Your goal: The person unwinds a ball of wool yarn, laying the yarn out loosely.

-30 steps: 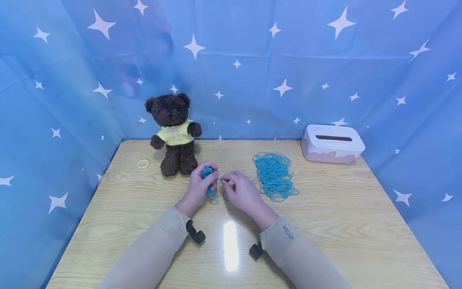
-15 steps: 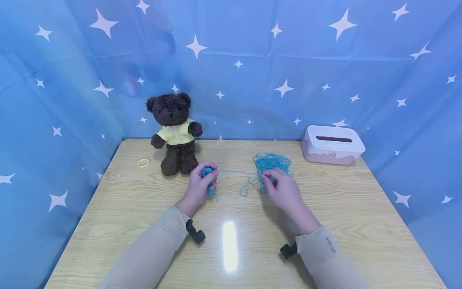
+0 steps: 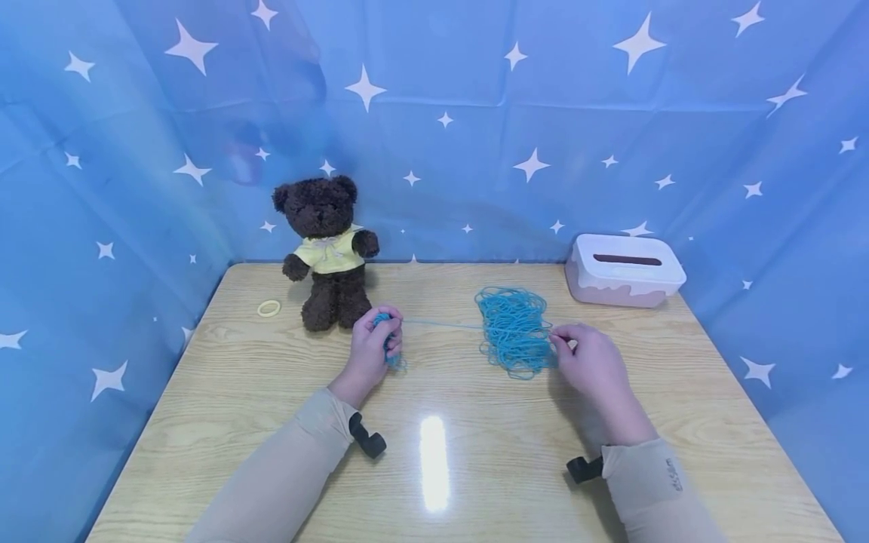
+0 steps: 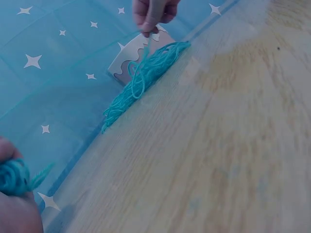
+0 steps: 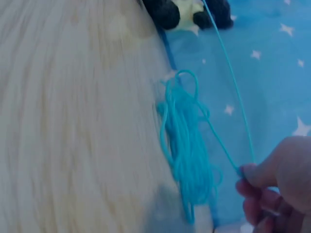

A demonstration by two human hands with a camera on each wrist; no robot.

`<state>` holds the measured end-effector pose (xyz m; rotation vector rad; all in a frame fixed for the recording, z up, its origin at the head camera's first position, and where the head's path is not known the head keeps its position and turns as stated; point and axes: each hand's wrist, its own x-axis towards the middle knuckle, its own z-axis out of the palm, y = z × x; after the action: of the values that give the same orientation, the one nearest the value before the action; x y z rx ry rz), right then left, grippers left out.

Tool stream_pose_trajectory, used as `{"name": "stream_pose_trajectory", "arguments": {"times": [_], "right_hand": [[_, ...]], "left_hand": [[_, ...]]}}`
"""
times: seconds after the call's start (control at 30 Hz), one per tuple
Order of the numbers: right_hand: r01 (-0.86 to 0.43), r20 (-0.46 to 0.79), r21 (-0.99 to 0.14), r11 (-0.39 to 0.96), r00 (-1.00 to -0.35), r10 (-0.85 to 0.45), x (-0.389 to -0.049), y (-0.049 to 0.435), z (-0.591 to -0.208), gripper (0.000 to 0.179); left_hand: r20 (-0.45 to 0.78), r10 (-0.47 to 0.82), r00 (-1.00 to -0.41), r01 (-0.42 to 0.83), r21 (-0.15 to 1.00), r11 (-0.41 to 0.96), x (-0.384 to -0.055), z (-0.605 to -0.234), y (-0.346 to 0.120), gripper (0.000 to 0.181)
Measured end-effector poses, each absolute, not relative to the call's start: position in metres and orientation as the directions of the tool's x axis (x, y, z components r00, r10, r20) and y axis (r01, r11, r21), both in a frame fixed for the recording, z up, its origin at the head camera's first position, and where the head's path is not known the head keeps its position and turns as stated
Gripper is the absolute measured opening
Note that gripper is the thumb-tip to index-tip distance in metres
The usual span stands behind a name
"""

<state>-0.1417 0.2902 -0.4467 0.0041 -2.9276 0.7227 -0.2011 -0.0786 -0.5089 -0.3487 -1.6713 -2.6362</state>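
Note:
My left hand [image 3: 370,347] grips a small wound bundle of blue yarn [image 4: 13,177], fingers curled round it. From that bundle a single strand [image 3: 441,323] runs taut across to my right hand [image 3: 591,362], whose thumb and fingertips pinch it. Between the hands a loose pile of blue yarn [image 3: 514,332] lies in loops on the table, just left of my right fingertips. In the right wrist view a second length of yarn [image 5: 218,136] rises from the pile to the same pinch.
A dark brown teddy bear [image 3: 327,256] in a yellow top stands behind my left hand. Left of it lies a pale yellow ring [image 3: 268,308]. A white and pink tissue box [image 3: 624,271] is at the back right of the wooden table [image 3: 305,490]. A starry blue curtain [image 3: 434,188] surrounds the back.
My right hand has moved from beside the left hand to the right, past the pile, drawing the strand out between them. The left hand keeps its grip and has barely shifted.

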Motion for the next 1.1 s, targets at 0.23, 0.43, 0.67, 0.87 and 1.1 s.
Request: {"name": "stream_pose_trajectory", "arguments": {"times": [0.23,0.43,0.67,0.87,1.1], "right_hand": [[0.077,-0.046,-0.406,0.911,-0.997,0.064,-0.142,0.301,-0.454,0.030],[0.064,-0.030,-0.399,0.915,-0.998,0.057,-0.140,0.287,-0.455,0.032],[-0.107,0.225,-0.577,0.810,-0.974,0.032,-0.133,0.246,-0.459,0.021],[-0.155,0.126,-0.588,0.794,-0.987,-0.099,-0.138,0.218,-0.476,0.013],[-0.146,0.093,-0.560,0.816,-0.989,-0.113,-0.158,0.216,-0.488,0.018]], "left_hand": [[0.185,0.091,-0.978,0.128,0.893,-0.432,-0.201,-0.509,-0.079,0.008],[0.181,0.158,-0.971,0.097,0.896,-0.432,-0.200,-0.510,-0.079,0.008],[0.190,0.194,-0.962,0.096,0.906,-0.411,-0.201,-0.510,-0.080,0.013],[0.194,0.197,-0.961,0.099,0.906,-0.411,-0.201,-0.509,-0.080,0.011],[0.195,0.203,-0.960,0.094,0.901,-0.424,-0.201,-0.511,-0.079,0.010]]}}
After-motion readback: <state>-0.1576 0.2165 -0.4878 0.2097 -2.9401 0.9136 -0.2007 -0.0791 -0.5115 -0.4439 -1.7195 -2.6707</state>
